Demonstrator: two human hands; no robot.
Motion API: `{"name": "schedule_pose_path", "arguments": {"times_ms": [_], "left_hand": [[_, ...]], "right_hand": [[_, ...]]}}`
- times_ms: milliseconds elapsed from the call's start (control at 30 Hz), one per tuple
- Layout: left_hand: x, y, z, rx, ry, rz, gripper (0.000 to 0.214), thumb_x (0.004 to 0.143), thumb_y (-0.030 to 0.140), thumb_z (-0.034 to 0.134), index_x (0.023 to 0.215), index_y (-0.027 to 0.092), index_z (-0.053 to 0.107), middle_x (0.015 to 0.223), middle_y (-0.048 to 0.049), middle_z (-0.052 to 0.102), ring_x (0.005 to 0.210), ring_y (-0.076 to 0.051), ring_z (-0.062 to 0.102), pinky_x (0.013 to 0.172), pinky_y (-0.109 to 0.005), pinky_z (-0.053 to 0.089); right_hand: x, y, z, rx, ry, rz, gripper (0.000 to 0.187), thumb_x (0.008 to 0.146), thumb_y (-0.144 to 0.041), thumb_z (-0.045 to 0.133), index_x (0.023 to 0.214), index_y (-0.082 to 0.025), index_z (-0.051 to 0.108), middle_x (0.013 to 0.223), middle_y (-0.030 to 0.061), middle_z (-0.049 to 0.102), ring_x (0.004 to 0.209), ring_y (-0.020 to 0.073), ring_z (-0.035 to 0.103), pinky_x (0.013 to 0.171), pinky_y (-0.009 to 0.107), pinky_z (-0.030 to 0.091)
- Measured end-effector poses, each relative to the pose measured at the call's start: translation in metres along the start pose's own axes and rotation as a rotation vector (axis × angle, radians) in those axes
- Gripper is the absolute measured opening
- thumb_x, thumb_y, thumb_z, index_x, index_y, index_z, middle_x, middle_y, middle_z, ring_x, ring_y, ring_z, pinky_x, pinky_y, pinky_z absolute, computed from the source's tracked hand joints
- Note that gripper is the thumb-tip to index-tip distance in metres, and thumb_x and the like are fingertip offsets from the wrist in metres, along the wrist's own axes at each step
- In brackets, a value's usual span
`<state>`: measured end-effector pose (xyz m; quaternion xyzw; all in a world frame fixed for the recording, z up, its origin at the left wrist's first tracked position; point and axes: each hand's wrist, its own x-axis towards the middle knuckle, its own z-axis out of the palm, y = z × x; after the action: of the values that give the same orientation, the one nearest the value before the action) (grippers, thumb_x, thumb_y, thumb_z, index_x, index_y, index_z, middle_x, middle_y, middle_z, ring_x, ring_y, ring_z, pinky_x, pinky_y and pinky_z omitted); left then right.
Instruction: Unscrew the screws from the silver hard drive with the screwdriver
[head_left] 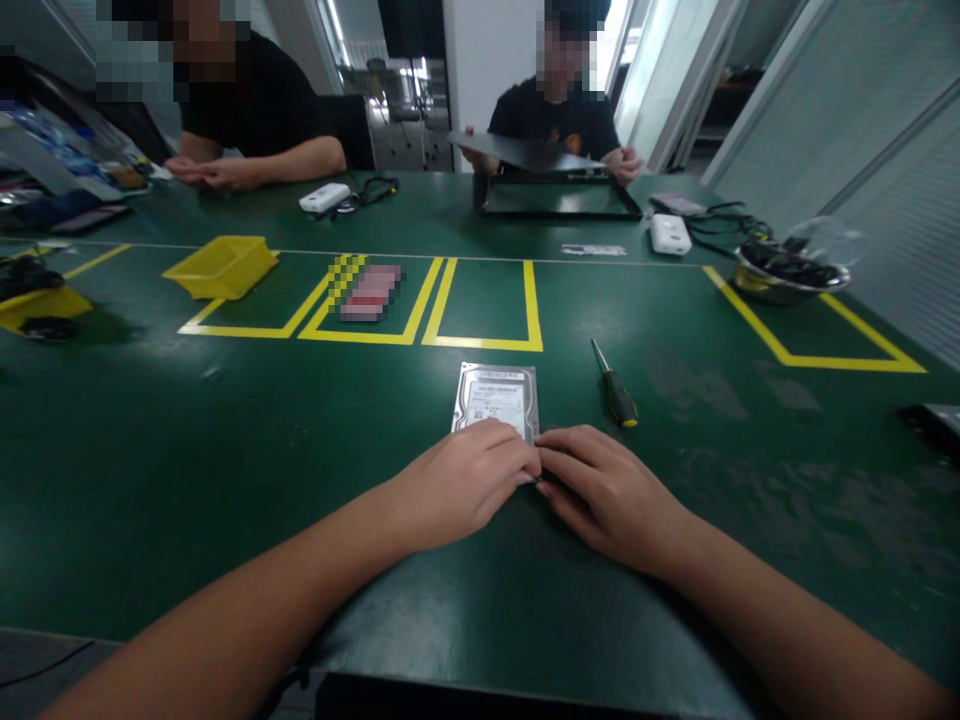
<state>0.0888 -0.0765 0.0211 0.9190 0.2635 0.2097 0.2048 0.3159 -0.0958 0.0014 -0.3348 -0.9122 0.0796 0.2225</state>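
Observation:
A silver hard drive (495, 395) with a white label lies flat on the green table in front of me. My left hand (469, 475) lies across its near part, fingers bent over it and closed at the near right corner. From the right, my right hand (600, 490) meets the same corner, its curled fingertips against the drive's edge. The near end of the drive is mostly hidden under my left hand, and any small part between the fingertips cannot be made out. A screwdriver (616, 392) with a dark green and yellow handle lies right of the drive.
Yellow tape frames (480, 345) mark the table beyond the drive. A yellow bin (225, 270) stands left, a metal bowl (791, 280) of dark parts right. Across the table, one person holds a dark panel (525, 150) above a black frame (562, 212); another sits at left.

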Motion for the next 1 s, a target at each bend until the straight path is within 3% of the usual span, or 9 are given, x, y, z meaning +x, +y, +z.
{"name": "schedule_pose_path", "arguments": {"times_ms": [400, 567, 767, 1000], "left_hand": [[0.0, 0.005, 0.004, 0.013, -0.025, -0.137, 0.016, 0.098, 0.015, 0.046, 0.099, 0.015, 0.062, 0.098, -0.0064, 0.061, 0.096, -0.02, 0.055, 0.088, -0.035, 0.047], [0.001, 0.004, 0.006, 0.034, -0.01, -0.128, 0.014, 0.097, 0.015, 0.047, 0.097, 0.016, 0.06, 0.098, -0.0056, 0.06, 0.096, -0.02, 0.054, 0.088, -0.035, 0.045], [0.003, 0.005, 0.008, 0.013, 0.017, -0.145, 0.011, 0.096, 0.015, 0.048, 0.095, 0.016, 0.059, 0.096, -0.0048, 0.061, 0.093, -0.019, 0.055, 0.087, -0.034, 0.045], [0.004, 0.006, 0.007, 0.017, 0.031, -0.172, 0.009, 0.096, 0.017, 0.05, 0.093, 0.017, 0.058, 0.094, -0.0045, 0.062, 0.091, -0.019, 0.056, 0.083, -0.033, 0.045]], "right_hand": [[-0.001, 0.0, -0.002, -0.011, -0.003, -0.012, 0.033, 0.092, -0.021, 0.055, 0.124, -0.01, 0.058, 0.118, 0.0141, 0.062, 0.104, 0.0244, 0.056, 0.091, 0.041, 0.052], [-0.001, 0.001, 0.001, -0.065, 0.057, 0.013, 0.037, 0.09, -0.023, 0.059, 0.124, -0.009, 0.059, 0.122, 0.0161, 0.063, 0.108, 0.0266, 0.058, 0.094, 0.044, 0.052], [-0.004, 0.004, 0.006, -0.072, 0.012, 0.092, 0.05, 0.088, -0.029, 0.063, 0.133, -0.009, 0.055, 0.131, 0.0173, 0.061, 0.118, 0.03, 0.056, 0.101, 0.048, 0.049], [-0.005, 0.006, 0.008, -0.027, 0.06, 0.085, 0.047, 0.089, -0.029, 0.062, 0.131, -0.01, 0.056, 0.131, 0.0168, 0.063, 0.118, 0.0298, 0.057, 0.101, 0.049, 0.048]]}}
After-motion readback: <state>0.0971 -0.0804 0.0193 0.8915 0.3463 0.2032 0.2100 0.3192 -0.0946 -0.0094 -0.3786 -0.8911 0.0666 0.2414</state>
